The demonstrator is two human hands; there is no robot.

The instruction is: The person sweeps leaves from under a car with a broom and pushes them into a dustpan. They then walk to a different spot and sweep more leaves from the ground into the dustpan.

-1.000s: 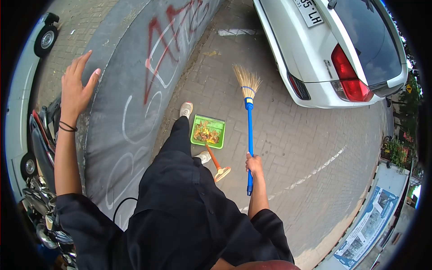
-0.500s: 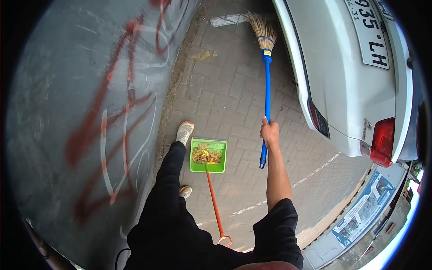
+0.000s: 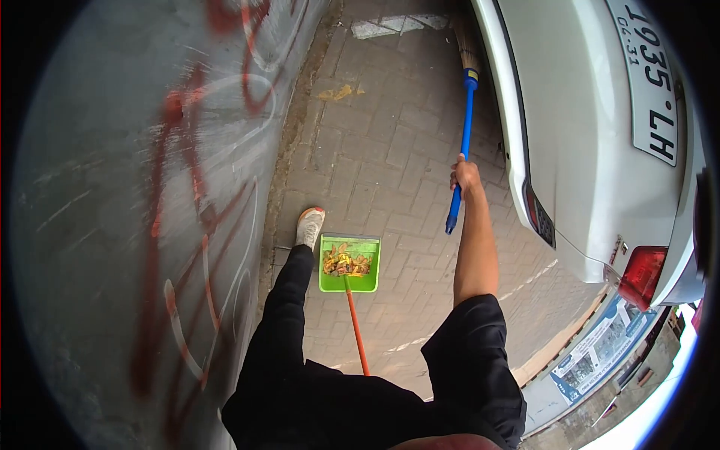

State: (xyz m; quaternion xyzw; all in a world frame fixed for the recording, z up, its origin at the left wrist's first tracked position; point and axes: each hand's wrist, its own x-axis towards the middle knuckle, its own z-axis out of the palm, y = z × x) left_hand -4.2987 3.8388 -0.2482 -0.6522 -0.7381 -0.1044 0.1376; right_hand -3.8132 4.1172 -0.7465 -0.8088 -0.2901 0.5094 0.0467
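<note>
My right hand (image 3: 468, 177) is wrapped round the lower part of the blue handle of a broom (image 3: 466, 124). The broom's straw head (image 3: 465, 46) points away from me, close beside the car's bumper and partly in shadow. A green dustpan (image 3: 349, 284) lies on the paving near my shoe, with yellow and brown leaves (image 3: 346, 262) in it. Its orange handle (image 3: 355, 324) runs back toward my body. My left hand is not in view.
A white car (image 3: 577, 120) stands on the right. On the left is a grey wall (image 3: 97, 225) with red and white paint marks. My shoe (image 3: 309, 227) rests on the brick paving (image 3: 390, 165). A printed banner (image 3: 604, 349) shows at the lower right.
My right hand has carried the broom forward and to the right, its head now nearer the car's underside. The dustpan's far handle end is now hidden behind my clothing.
</note>
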